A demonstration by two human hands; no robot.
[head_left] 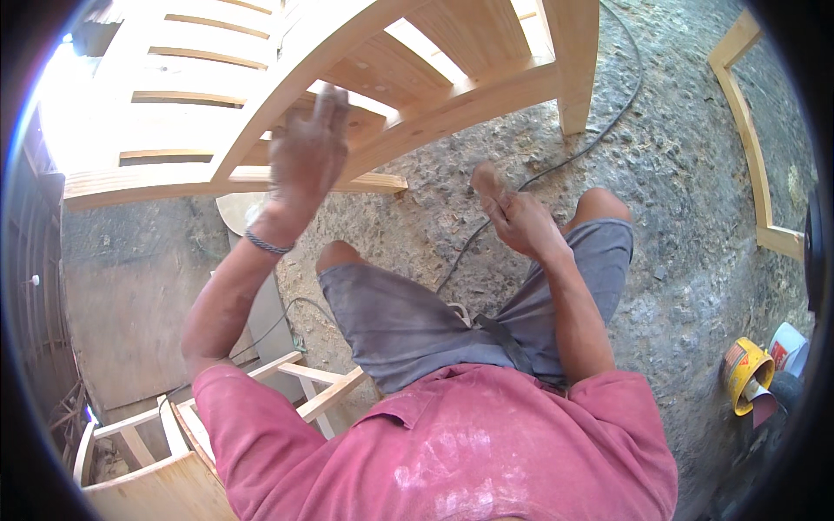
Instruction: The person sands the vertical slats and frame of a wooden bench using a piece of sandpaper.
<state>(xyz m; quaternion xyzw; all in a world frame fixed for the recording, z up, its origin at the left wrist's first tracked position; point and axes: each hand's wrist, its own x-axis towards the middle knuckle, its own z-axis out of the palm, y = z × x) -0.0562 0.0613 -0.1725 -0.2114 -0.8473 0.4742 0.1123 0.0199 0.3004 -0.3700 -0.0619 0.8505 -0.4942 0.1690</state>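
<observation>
A pale wooden slatted piece of furniture (473, 104), with a curved rail and wide slats, stands in front of me. My left hand (308, 152) is at its curved rail, fingers stretched out and slightly blurred, holding nothing that I can see. Whether the fingertips touch the wood I cannot tell. My right hand (526, 221) is above my right knee, apart from the furniture. Its fingers are closed, and a small brownish shape sticks out at their far end; what it is I cannot make out.
A dark cable (599, 143) winds over the rough ground (678, 191). Another wooden frame (751, 130) lies at the far right, with a yellow container (745, 373) and a white one (789, 347) nearer. More wooden framework (156, 486) stands at lower left, beside a flat board (130, 321).
</observation>
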